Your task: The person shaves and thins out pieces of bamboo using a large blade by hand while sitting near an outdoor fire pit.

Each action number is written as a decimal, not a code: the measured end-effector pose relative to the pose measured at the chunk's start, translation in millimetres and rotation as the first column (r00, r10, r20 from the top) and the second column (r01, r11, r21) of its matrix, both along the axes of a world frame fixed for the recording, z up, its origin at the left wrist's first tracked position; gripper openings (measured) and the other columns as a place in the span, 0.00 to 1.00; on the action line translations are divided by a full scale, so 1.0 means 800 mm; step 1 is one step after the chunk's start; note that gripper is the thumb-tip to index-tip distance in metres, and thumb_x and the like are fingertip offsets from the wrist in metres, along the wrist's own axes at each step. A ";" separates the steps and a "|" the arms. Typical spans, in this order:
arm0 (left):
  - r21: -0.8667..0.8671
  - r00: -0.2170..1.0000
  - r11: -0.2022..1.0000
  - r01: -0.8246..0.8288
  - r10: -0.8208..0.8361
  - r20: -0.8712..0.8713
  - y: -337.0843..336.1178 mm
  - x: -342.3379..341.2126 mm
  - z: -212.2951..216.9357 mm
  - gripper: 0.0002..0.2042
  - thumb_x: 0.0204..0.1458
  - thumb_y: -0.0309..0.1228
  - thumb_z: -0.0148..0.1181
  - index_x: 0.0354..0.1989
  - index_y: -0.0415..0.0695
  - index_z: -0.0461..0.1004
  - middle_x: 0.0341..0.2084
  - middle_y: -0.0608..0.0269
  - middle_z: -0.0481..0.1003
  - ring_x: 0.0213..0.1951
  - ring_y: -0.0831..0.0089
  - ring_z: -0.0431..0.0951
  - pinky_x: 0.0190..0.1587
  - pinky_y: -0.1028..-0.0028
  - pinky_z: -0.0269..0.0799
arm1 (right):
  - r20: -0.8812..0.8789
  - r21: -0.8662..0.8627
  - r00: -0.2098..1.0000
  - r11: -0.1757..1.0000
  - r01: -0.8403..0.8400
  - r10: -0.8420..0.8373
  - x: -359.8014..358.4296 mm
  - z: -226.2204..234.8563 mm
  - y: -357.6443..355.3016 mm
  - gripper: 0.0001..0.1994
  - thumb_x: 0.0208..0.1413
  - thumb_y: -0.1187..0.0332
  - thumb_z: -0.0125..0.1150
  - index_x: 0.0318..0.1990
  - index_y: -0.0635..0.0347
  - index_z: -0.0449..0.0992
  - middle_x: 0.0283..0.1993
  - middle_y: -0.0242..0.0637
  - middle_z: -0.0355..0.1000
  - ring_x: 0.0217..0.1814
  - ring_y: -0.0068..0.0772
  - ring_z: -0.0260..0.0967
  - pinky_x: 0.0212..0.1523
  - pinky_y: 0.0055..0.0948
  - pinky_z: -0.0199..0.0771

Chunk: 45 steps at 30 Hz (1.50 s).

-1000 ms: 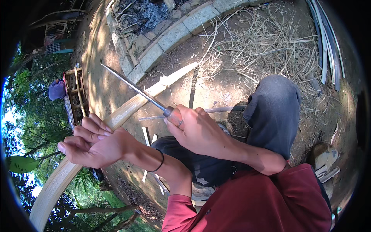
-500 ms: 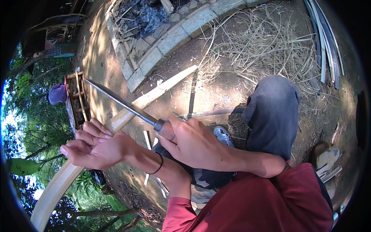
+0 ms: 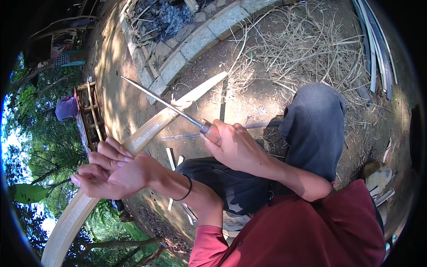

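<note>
My left hand (image 3: 113,171) is closed around a long pale bamboo strip (image 3: 155,126), palm side up. The strip slants from the lower left to a narrow far end near the middle of the ground. In my right fist (image 3: 235,147) is the handle of a long pointed knife (image 3: 205,128). Its thin blade crosses over the strip beyond my left hand, tip toward the upper left. Where the blade crosses, a small raised shaving (image 3: 176,105) shows on the strip. Whether the edge touches the wood is hard to make out.
Thin curled shavings (image 3: 307,53) lie heaped on the dirt at the far right. A stone border (image 3: 200,44) surrounds ash (image 3: 167,20). Long strips (image 3: 376,49) lie at the right edge. My bent knee (image 3: 316,129) is close to my right forearm. A bamboo bench (image 3: 91,109) stands left.
My right hand has moved away to the right and forward, carrying the knife along the strip toward its far end. My left hand and the strip have hardly moved.
</note>
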<state>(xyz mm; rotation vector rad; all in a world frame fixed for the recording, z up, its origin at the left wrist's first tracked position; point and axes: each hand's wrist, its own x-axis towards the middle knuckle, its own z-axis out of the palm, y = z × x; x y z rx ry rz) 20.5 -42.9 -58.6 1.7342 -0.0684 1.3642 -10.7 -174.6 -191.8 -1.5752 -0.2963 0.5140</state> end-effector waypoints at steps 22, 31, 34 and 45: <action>-0.070 0.995 0.993 -0.099 0.100 0.018 0.002 0.005 0.008 0.21 0.66 0.41 0.37 0.18 0.52 0.47 0.08 0.72 0.45 0.09 0.81 0.41 0.12 0.81 0.40 | 0.024 -0.019 0.996 0.996 -0.088 0.088 0.006 0.031 0.006 0.15 0.59 0.63 0.58 0.37 0.71 0.70 0.21 0.54 0.72 0.27 0.64 0.73 0.30 0.49 0.74; -0.032 0.990 0.991 -0.131 0.133 0.054 0.015 0.012 0.004 0.20 0.66 0.39 0.35 0.19 0.52 0.48 0.10 0.73 0.43 0.10 0.82 0.40 0.12 0.81 0.39 | 0.029 0.089 0.998 0.994 -0.064 0.062 0.004 0.039 0.011 0.16 0.58 0.62 0.58 0.36 0.71 0.71 0.23 0.57 0.72 0.30 0.64 0.73 0.33 0.51 0.71; -0.074 0.975 0.977 -0.200 0.206 0.079 0.006 0.020 0.006 0.20 0.67 0.39 0.35 0.19 0.52 0.48 0.09 0.72 0.43 0.09 0.82 0.41 0.12 0.81 0.39 | 0.069 0.021 0.997 1.000 -0.016 0.014 0.001 0.030 0.011 0.15 0.59 0.63 0.59 0.33 0.70 0.70 0.20 0.55 0.71 0.27 0.62 0.73 0.30 0.48 0.71; -0.086 0.993 0.992 -0.092 0.098 0.070 0.020 0.013 0.005 0.20 0.65 0.39 0.38 0.18 0.52 0.48 0.09 0.72 0.43 0.09 0.81 0.42 0.12 0.79 0.39 | 0.071 0.096 0.997 0.995 -0.043 0.036 -0.001 0.041 0.010 0.13 0.59 0.64 0.58 0.34 0.70 0.69 0.18 0.53 0.69 0.23 0.59 0.71 0.27 0.48 0.69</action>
